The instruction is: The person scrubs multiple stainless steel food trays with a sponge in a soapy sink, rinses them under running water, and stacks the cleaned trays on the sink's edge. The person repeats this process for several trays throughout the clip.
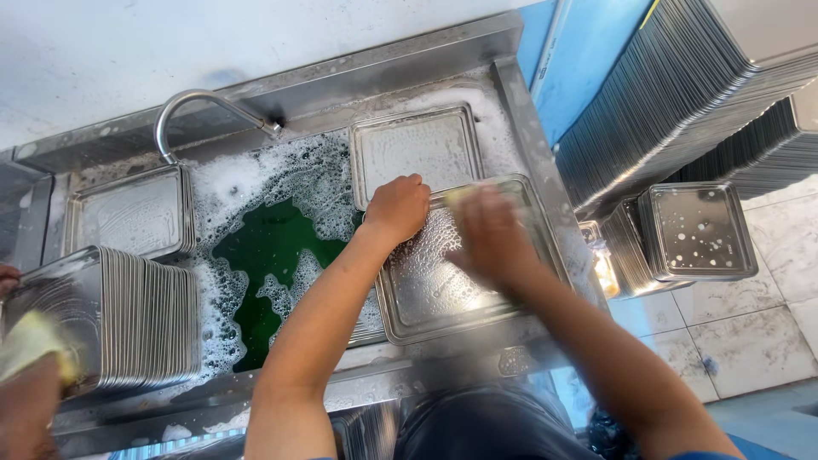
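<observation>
My left hand (397,207) clamps the soapy steel tray (443,281) by its far-left corner, at the sink's (511,94) right edge; it looks stiff, light, slippery. My right hand (490,234), blurred, probably grips a sponge.

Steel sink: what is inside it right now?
The steel sink holds green water under foam, a tray stack and loose trays. The left hand steadies one soapy tray; the blurred right hand scrubs it. Foam hides the bottom.
</observation>
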